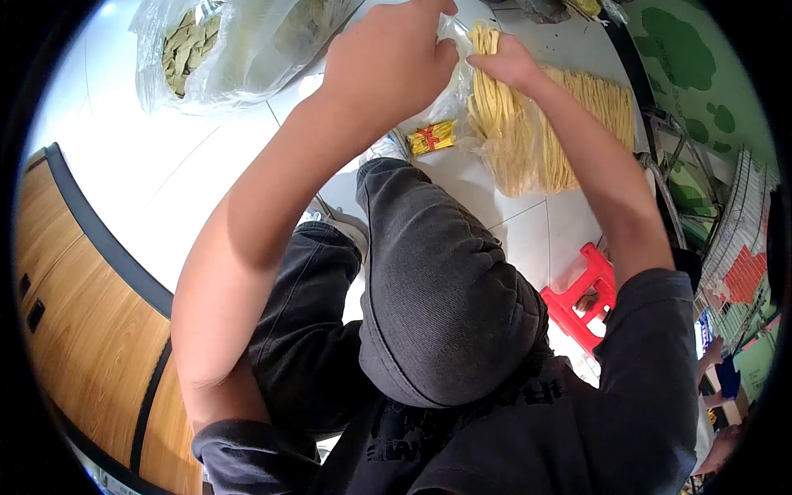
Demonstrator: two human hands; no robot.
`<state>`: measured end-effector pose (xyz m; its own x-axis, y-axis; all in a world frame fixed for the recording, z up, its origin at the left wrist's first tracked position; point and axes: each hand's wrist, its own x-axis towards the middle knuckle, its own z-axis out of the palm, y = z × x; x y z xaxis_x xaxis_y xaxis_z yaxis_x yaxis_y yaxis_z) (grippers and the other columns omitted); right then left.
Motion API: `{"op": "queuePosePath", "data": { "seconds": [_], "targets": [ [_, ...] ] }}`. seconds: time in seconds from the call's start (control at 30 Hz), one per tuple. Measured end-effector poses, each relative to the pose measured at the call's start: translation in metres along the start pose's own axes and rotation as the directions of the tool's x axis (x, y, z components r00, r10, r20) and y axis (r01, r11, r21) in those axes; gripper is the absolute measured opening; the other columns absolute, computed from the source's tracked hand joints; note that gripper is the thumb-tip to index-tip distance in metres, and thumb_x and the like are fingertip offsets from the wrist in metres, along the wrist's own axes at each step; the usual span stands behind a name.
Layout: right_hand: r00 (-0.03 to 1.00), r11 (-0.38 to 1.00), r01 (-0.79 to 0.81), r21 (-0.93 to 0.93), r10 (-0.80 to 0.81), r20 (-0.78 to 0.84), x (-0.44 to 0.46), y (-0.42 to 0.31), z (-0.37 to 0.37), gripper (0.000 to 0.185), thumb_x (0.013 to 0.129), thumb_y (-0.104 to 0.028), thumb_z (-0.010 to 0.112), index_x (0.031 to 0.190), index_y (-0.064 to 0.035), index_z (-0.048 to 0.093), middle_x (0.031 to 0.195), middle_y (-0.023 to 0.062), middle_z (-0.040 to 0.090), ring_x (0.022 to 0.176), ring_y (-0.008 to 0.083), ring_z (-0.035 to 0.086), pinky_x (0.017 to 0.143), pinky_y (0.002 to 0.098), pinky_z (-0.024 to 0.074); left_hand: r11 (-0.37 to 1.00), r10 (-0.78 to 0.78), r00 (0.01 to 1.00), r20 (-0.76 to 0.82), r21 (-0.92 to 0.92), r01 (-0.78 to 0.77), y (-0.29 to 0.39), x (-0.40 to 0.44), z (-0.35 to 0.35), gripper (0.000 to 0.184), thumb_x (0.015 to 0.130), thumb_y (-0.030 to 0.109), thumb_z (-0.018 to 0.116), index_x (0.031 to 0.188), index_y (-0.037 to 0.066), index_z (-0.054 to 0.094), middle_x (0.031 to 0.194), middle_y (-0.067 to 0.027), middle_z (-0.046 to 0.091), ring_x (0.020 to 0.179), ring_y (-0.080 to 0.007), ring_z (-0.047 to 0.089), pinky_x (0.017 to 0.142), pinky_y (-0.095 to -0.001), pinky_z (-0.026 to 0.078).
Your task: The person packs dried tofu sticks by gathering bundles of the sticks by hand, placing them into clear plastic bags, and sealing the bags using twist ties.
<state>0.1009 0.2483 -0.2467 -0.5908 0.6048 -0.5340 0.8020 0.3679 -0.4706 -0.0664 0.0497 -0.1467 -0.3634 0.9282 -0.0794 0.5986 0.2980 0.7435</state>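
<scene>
My left hand (392,62) is closed in a pinch at the mouth of a clear plastic bag (454,103), its fingertips partly out of sight at the top. My right hand (507,64) grips a bundle of long pale-yellow dried sticks (492,115), which look like dried bean curd sticks. The bundle's lower end lies within the clear plastic. Beside it on the floor, partly behind my right forearm, lies a wide row of more yellow sticks (606,115). A small yellow packet with red marks (431,138) rests near my shoe.
A big clear bag with dried leaves (190,54) stands at the upper left. A red plastic stool (586,289) is to my right, near a wire rack (730,247). Wooden cabinets (99,330) line the left. Another person (714,437) is at the lower right.
</scene>
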Motion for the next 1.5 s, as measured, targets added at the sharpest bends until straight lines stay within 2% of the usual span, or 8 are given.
{"op": "queuePosePath", "data": {
  "seconds": [0.1, 0.23, 0.6, 1.03, 1.1, 1.37, 1.43, 1.5],
  "targets": [
    [0.958, 0.995, -0.013, -0.102, -0.017, -0.288, 0.024, 0.037, 0.039, 0.062, 0.073, -0.034, 0.085, 0.115, 0.0072, 0.066, 0.113, 0.0228, 0.072, 0.105, 0.0339, 0.070, 0.094, 0.0408, 0.0539, 0.998, -0.061, 0.995, 0.082, 0.009, 0.061, -0.043, 0.015, 0.029, 0.034, 0.090, 0.014, 0.060, 0.122, 0.004, 0.059, 0.087, -0.0190, 0.072, 0.087, -0.0398, 0.069, 0.079, -0.0513, 0.054],
    [0.996, 0.998, -0.055, -0.041, 0.053, -0.069, 0.033, 0.062, 0.071, 0.068, 0.069, -0.038, 0.087, 0.117, 0.0059, 0.065, 0.117, 0.0233, 0.071, 0.109, 0.0370, 0.069, 0.095, 0.0420, 0.0534, 0.999, 0.034, 0.997, -0.068, 0.014, -0.033, 0.008, -0.014, -0.014, 0.033, 0.090, 0.014, 0.059, 0.122, 0.005, 0.058, 0.088, -0.0201, 0.071, 0.087, -0.0410, 0.068, 0.079, -0.0521, 0.054],
    [0.883, 0.904, -0.391, -0.171, 0.315, -0.347, -0.040, 0.028, 0.092, 0.064, 0.073, -0.043, 0.081, 0.120, -0.0037, 0.065, 0.115, 0.0227, 0.071, 0.108, 0.0377, 0.069, 0.092, 0.0469, 0.0547, 0.997, 0.051, 0.992, -0.112, 0.068, -0.044, 0.002, -0.019, -0.019, 0.031, 0.089, 0.015, 0.058, 0.119, 0.006, 0.059, 0.089, -0.0238, 0.070, 0.088, -0.0427, 0.068, 0.079, -0.0549, 0.054],
    [0.991, 0.997, -0.023, -0.074, 0.032, 0.126, -0.027, 0.075, 0.077, 0.048, 0.076, -0.029, 0.083, 0.115, -0.0039, 0.071, 0.098, 0.0182, 0.075, 0.088, 0.0290, 0.074, 0.081, 0.0400, 0.0582, 0.999, -0.014, 0.995, -0.095, 0.045, 0.018, -0.009, -0.022, -0.011, 0.033, 0.090, 0.018, 0.059, 0.122, 0.009, 0.061, 0.090, -0.0217, 0.072, 0.085, -0.0423, 0.070, 0.078, -0.0533, 0.056],
    [0.999, 0.968, -0.036, 0.247, 0.030, 0.028, -0.043, 0.041, 0.034, 0.034, 0.082, -0.022, 0.081, 0.107, -0.0013, 0.072, 0.088, 0.0082, 0.073, 0.077, 0.0161, 0.069, 0.071, 0.0330, 0.0554, 0.999, -0.009, 0.995, -0.095, 0.036, 0.012, -0.007, -0.020, -0.012, 0.031, 0.089, 0.015, 0.058, 0.119, 0.007, 0.060, 0.089, -0.0232, 0.070, 0.085, -0.0434, 0.069, 0.078, -0.0556, 0.054],
    [0.995, 0.992, 0.001, 0.128, 0.012, -0.100, -0.040, -0.002, -0.028, 0.025, 0.086, -0.023, 0.078, 0.099, -0.0020, 0.072, 0.082, 0.0053, 0.071, 0.072, 0.0144, 0.067, 0.066, 0.0303, 0.0536, 1.000, -0.021, 0.995, -0.102, 0.016, 0.022, -0.004, -0.011, -0.008, 0.033, 0.088, 0.013, 0.058, 0.119, 0.007, 0.062, 0.088, -0.0215, 0.071, 0.084, -0.0425, 0.069, 0.078, -0.0543, 0.054],
    [0.974, 0.915, 0.022, 0.402, 0.072, -0.217, -0.019, -0.010, -0.031, 0.026, 0.086, -0.024, 0.077, 0.095, -0.0002, 0.072, 0.081, 0.0073, 0.071, 0.070, 0.0154, 0.067, 0.064, 0.0315, 0.0529, 1.000, -0.005, 0.993, -0.120, 0.019, 0.007, -0.007, -0.013, -0.007, 0.033, 0.087, 0.013, 0.058, 0.119, 0.007, 0.062, 0.088, -0.0212, 0.072, 0.084, -0.0422, 0.069, 0.078, -0.0541, 0.054],
    [0.979, 0.979, -0.003, 0.205, 0.045, -0.201, -0.007, -0.019, -0.029, 0.028, 0.084, -0.024, 0.077, 0.092, 0.0023, 0.071, 0.080, 0.0087, 0.070, 0.067, 0.0164, 0.067, 0.062, 0.0328, 0.0533, 1.000, 0.006, 0.992, -0.125, 0.026, -0.002, -0.009, -0.014, -0.009, 0.033, 0.087, 0.013, 0.058, 0.120, 0.007, 0.062, 0.088, -0.0209, 0.072, 0.085, -0.0420, 0.069, 0.078, -0.0540, 0.054]
  ]
}}
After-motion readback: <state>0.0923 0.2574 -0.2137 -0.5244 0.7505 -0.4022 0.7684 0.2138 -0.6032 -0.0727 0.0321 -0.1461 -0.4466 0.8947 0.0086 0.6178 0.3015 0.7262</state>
